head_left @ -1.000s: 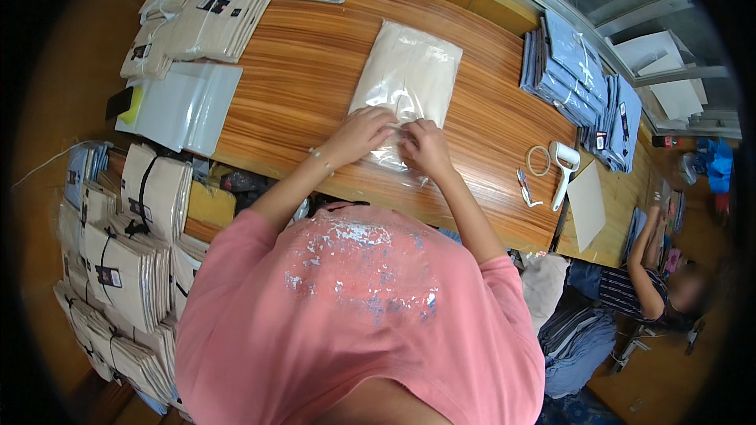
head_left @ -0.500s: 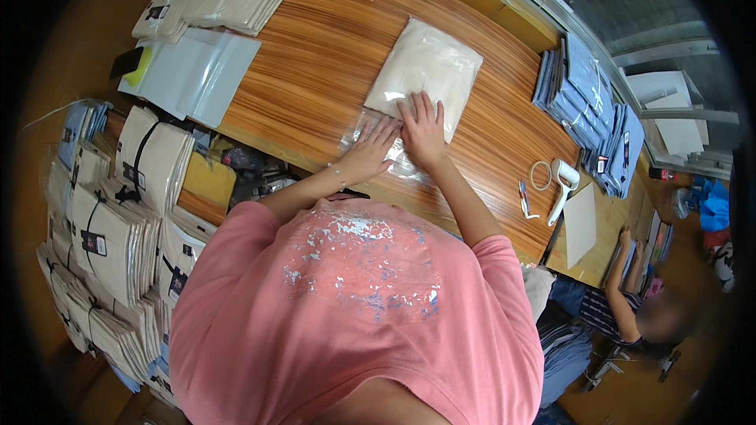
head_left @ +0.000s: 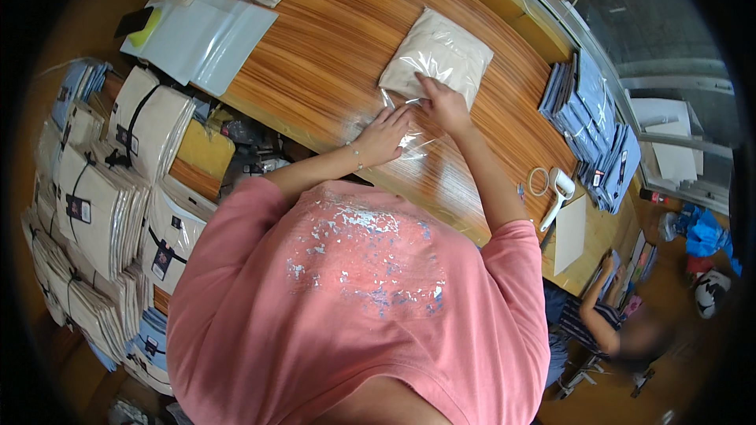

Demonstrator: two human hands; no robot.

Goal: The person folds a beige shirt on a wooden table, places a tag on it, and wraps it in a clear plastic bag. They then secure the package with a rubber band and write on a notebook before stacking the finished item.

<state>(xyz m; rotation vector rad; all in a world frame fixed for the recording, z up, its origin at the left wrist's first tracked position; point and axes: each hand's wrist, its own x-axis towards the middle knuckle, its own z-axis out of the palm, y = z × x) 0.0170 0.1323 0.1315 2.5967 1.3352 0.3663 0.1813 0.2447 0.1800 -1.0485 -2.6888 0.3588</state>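
Fingers of the right hand (head_left: 443, 102) lie flat and slightly spread on the near edge of a clear plastic bag (head_left: 437, 59) that holds a folded cream garment, pressing down where the filled part ends. The left hand (head_left: 383, 134) rests just beside it, palm down with fingers together and stretched out, on the loose see-through flap (head_left: 405, 138) of the same bag, which lies flat on the table (head_left: 331, 39) toward the person. The filled part of the bag lies beyond both hands, farther from the body. A stack of blue packets (head_left: 594, 130) sits well to the right, with a tape dispenser (head_left: 557, 195) near the table's edge. Clear empty bags (head_left: 205, 35) lie at the far left, and bundles of packed cream garments (head_left: 94, 205) are stacked below the table on the left.
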